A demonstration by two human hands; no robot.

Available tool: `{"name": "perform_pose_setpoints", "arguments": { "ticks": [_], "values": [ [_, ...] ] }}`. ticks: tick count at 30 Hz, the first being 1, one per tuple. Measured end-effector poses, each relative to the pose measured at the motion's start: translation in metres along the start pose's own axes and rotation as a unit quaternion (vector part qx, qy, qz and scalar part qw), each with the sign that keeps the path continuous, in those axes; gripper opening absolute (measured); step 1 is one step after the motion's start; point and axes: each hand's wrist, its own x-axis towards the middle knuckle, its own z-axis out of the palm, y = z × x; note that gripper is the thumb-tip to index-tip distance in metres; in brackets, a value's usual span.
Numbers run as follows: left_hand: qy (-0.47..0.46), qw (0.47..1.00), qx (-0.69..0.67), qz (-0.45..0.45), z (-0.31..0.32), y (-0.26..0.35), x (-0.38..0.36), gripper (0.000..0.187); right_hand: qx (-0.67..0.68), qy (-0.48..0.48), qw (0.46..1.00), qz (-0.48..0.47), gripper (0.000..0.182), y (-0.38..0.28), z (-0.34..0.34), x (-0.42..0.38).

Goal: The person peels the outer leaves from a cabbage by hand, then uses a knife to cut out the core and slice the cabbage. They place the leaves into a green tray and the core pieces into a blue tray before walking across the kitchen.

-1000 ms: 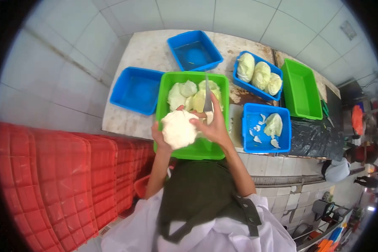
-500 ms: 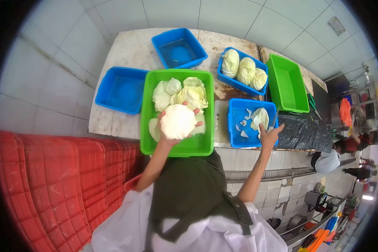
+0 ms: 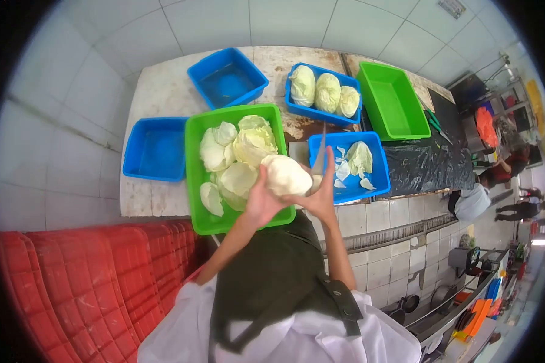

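Note:
My left hand [image 3: 259, 201] holds a pale, peeled cabbage head [image 3: 286, 175] from below, over the right edge of a green tub [image 3: 195, 175]. The tub holds several loose cabbage leaves and pieces [image 3: 239, 151]. My right hand [image 3: 323, 192] grips a knife [image 3: 318, 154] with its blade pointing up and away, pressed against the right side of the cabbage. Just right of the hands is a blue tub [image 3: 378, 169] with cabbage scraps [image 3: 358, 158] in it.
On the worn counter [image 3: 163, 91] stand two blue tubs [image 3: 153, 148] [image 3: 227, 75], both with nothing in them, a blue tub of three whole cabbages [image 3: 326, 92] and a green tub [image 3: 392, 100]. Red crates [image 3: 91, 284] are stacked at the lower left. Other people work at the far right.
My right hand came back from the blue scrap tub with the knife to the cabbage. The cabbage has shifted right, toward the tub's edge.

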Motion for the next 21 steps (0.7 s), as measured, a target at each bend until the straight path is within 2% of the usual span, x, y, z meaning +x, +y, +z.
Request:
{"name": "perform_pose_setpoints", "arguments": {
  "ticks": [1,2,3,4,6,7,12,14,15,17,18,20,21],
  "values": [
    [0.065,0.989,0.132,0.022,0.0,-0.004,-0.001,0.07,-0.014,0.011,1.0,0.018,0.133,-0.004,-0.007,0.0],
    [0.129,0.956,0.261,0.043,-0.001,-0.008,-0.002,0.071,-0.028,0.023,0.999,0.039,0.13,-0.007,-0.016,-0.001],
    [0.117,0.931,0.339,0.068,-0.019,-0.005,0.005,0.071,-0.066,0.04,0.997,0.024,0.126,0.02,-0.032,-0.004],
    [0.118,0.932,0.337,0.065,-0.019,-0.004,0.007,0.071,-0.068,0.041,0.996,0.027,0.126,0.021,-0.035,-0.007],
    [-0.007,0.91,0.376,0.175,-0.014,0.001,0.012,0.075,-0.046,0.021,0.997,0.066,0.125,0.023,-0.039,-0.006],
    [-0.002,0.951,0.274,0.146,-0.022,0.0,0.018,0.078,-0.047,0.019,0.996,0.067,0.125,0.025,-0.039,-0.006],
    [0.003,0.93,0.351,0.11,-0.04,0.016,0.034,0.069,-0.153,-0.031,0.985,0.075,0.126,0.009,-0.029,-0.006],
    [-0.001,0.918,0.381,0.108,-0.045,0.01,0.033,0.065,-0.273,-0.011,0.962,0.019,0.1,0.003,-0.025,-0.009],
    [0.036,0.933,0.333,0.133,-0.04,0.007,0.033,0.064,-0.272,-0.013,0.962,0.017,0.1,-0.004,-0.028,-0.01],
    [0.071,0.943,0.283,0.16,-0.031,0.011,0.032,0.063,-0.225,0.029,0.95,0.213,0.057,-0.022,-0.04,-0.014],
    [0.07,0.951,0.247,0.17,-0.026,0.015,0.03,0.065,-0.225,0.029,0.95,0.213,0.057,-0.03,-0.04,-0.018],
    [0.07,0.959,0.21,0.178,-0.026,0.018,0.027,0.067,-0.307,-0.034,0.929,0.204,0.027,-0.043,-0.039,-0.027],
    [0.057,0.956,0.214,0.19,-0.028,0.018,0.026,0.067,-0.344,-0.063,0.93,0.111,0.018,-0.037,-0.036,-0.032]
  ]
}}
